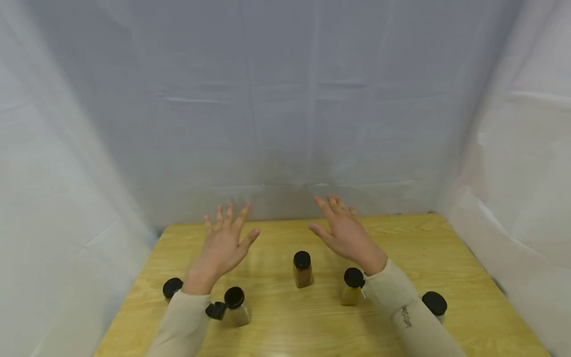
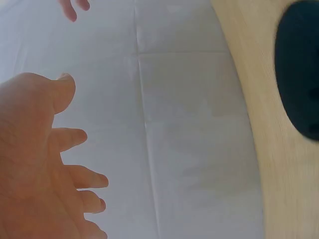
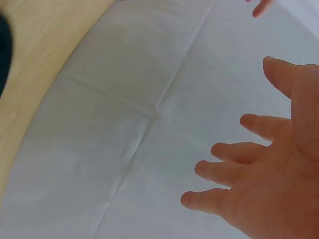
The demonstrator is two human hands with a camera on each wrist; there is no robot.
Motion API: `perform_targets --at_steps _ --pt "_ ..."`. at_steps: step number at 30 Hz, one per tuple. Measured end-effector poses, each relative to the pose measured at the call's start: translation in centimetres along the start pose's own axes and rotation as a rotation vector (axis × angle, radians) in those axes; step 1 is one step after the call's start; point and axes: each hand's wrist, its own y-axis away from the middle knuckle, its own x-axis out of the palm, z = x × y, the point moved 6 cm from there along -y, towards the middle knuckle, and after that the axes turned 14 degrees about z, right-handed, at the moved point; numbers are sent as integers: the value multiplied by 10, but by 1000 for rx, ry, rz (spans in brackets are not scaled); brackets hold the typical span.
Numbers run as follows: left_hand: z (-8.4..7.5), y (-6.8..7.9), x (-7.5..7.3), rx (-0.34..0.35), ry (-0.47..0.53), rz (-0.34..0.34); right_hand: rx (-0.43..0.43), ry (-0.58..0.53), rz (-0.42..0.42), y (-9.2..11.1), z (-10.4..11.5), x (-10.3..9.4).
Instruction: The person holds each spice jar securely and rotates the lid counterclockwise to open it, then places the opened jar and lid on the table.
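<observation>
Head view: left hand [image 1: 220, 251] and right hand [image 1: 348, 235] hovering empty, fingers spread, over the bench [image 1: 285, 327].
Brown jar [image 1: 303, 270] standing below, between them; yellow jar [image 1: 351, 288] sitting beside the right sleeve [image 1: 390, 295], contents hard to tell.

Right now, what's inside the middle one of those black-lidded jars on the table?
Something brown shows in the middle jar, though I can't tell what it is. Its black lid covers the top, hiding whatever lies directly beneath.
</observation>
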Motion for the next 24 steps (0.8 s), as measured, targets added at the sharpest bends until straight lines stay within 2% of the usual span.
perform_targets --at_steps 7,11,17,24 --pt "18 12 -5 -34 3 -1 -32 -3 15 -10 17 2" --pt "34 26 -13 -70 23 -4 -94 -27 52 -21 34 8" --pt "58 51 -19 -129 69 -11 -217 -48 104 -37 71 21" --pt "88 87 -14 -183 165 -48 -320 -3 158 -55 125 40"
